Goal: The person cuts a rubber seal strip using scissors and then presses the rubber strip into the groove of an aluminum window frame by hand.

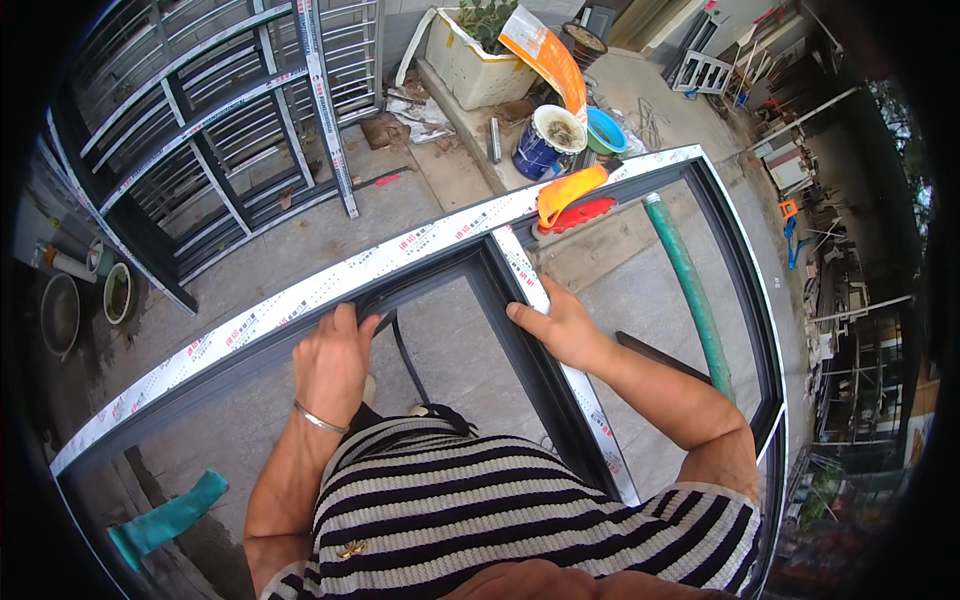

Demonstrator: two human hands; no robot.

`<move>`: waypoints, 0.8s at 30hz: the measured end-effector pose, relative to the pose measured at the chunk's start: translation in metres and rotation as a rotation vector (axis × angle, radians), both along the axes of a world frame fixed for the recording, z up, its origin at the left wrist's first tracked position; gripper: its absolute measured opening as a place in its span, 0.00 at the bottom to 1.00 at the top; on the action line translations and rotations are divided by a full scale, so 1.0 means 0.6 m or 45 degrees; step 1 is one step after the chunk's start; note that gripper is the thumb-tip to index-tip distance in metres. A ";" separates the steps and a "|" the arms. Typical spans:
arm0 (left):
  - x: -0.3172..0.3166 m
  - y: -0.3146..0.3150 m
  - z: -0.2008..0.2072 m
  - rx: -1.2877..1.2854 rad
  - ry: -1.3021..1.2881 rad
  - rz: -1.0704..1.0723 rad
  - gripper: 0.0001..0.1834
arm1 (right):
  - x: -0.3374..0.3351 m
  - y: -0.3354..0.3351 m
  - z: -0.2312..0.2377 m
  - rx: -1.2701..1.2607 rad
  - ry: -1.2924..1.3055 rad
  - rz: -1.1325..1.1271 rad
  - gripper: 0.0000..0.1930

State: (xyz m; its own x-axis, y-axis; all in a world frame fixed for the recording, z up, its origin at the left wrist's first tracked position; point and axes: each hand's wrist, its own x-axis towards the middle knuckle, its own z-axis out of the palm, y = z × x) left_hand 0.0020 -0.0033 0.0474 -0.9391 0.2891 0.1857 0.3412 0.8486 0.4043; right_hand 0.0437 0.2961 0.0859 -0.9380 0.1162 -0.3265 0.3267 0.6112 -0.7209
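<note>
A large dark window frame (265, 318), covered with white printed protective film on its face, lies across the space around me. My left hand (335, 355) is at the inner edge of its far rail, fingers closed in a pinch. From beside these fingertips a thin black strip (405, 355) hangs down in a curve; the exact spot of the pinch is partly hidden. My right hand (562, 325) wraps around the frame's dividing bar (525, 285), thumb on top and fingers out of sight behind. On the far rail rests an orange and red hand tool (570, 200).
Barred dark frames (215, 125) lean at the far left. Beyond the far rail stand a blue-and-white bucket (550, 143), a turquoise basin (606, 130) and a white planter box (478, 65). Green wrapped tubes (690, 285) lie under the frame at both sides.
</note>
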 end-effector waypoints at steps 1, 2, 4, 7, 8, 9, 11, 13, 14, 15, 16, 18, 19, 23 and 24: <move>0.009 -0.008 0.012 0.005 0.089 0.001 0.12 | 0.000 -0.004 0.005 -0.032 -0.015 -0.018 0.32; 0.013 -0.011 0.023 0.014 0.174 -0.008 0.11 | 0.002 -0.004 0.009 -0.060 -0.033 -0.048 0.32; 0.008 -0.005 0.039 0.105 0.470 -0.104 0.11 | 0.004 0.003 -0.001 -0.019 0.030 -0.048 0.33; 0.011 0.029 0.050 0.501 0.427 -0.416 0.10 | 0.006 0.006 -0.011 0.139 0.050 -0.056 0.34; -0.001 0.046 0.042 0.509 0.431 -0.423 0.10 | 0.008 0.002 -0.005 0.147 0.054 -0.064 0.34; -0.019 0.061 0.036 0.406 0.554 -0.415 0.10 | 0.009 -0.010 0.004 0.179 0.102 -0.072 0.34; -0.053 0.092 0.026 0.306 0.680 -0.426 0.10 | 0.012 -0.025 0.013 0.211 0.155 -0.102 0.34; -0.077 0.121 0.020 0.170 0.775 -0.417 0.10 | 0.012 -0.034 0.016 0.644 0.327 -0.073 0.30; -0.083 0.135 0.015 0.166 0.775 -0.431 0.10 | 0.010 -0.038 0.014 0.638 0.326 -0.086 0.30; -0.088 0.146 0.015 0.141 0.775 -0.446 0.11 | 0.005 -0.044 0.016 0.779 0.637 -0.052 0.26; -0.094 0.155 0.014 0.116 0.775 -0.459 0.11 | 0.002 -0.051 0.018 0.918 0.949 -0.016 0.22; -0.104 0.173 0.012 0.114 0.808 -0.503 0.09 | 0.005 -0.070 0.029 1.069 0.990 0.093 0.19; -0.106 0.177 0.012 0.066 0.799 -0.499 0.09 | 0.004 -0.080 0.031 1.216 1.031 0.227 0.17; -0.111 0.182 0.010 0.001 0.797 -0.510 0.08 | -0.020 -0.090 -0.013 1.592 0.887 0.269 0.10; -0.113 0.179 0.008 -0.019 0.838 -0.515 0.09 | -0.024 -0.091 -0.021 1.596 0.878 0.263 0.10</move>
State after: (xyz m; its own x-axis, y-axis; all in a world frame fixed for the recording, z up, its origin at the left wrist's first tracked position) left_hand -0.0657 0.1039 0.0522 -0.4572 0.5932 0.6626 0.7919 0.6106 -0.0002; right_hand 0.0292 0.2413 0.0731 -0.8987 -0.1734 0.4028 -0.0289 0.9399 0.3402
